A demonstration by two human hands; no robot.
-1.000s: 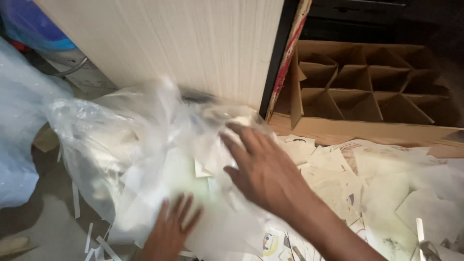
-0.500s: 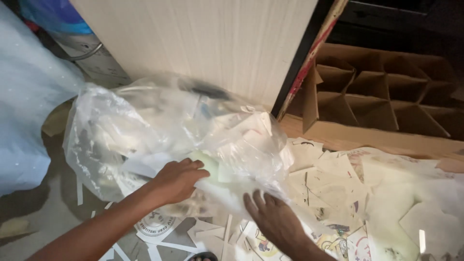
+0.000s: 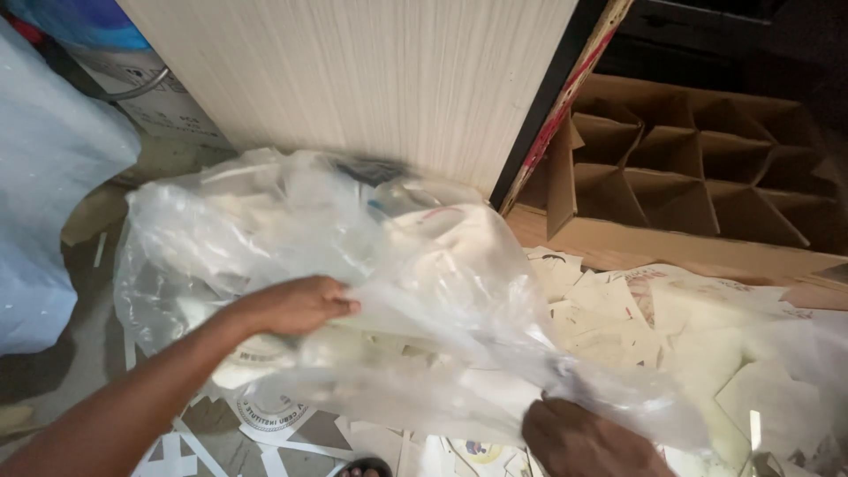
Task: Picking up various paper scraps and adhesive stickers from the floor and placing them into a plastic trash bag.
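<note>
A large clear plastic bag (image 3: 291, 247) stuffed with white paper scraps lies on the floor against a pale wood-grain panel. My left hand (image 3: 296, 305) reaches across from the lower left and pinches a fold of the bag's plastic near its middle. My right hand (image 3: 583, 437) is at the bottom edge, knuckles up, closed on the bag's stretched lower right corner. The plastic is pulled taut between the two hands. White paper offcuts (image 3: 618, 309) lie spread under and beside the bag.
A brown cardboard box with divider cells (image 3: 698, 177) lies open at the upper right. The pale panel (image 3: 371, 79) stands behind the bag. Another bluish plastic sack (image 3: 44, 194) bulges at the left. Paper strips and round printed cutouts (image 3: 265, 415) litter the floor.
My left hand has moved up and right onto the bag's middle fold. My right hand slid down to the right, pulling the bag's corner out so the plastic stretches wider.
</note>
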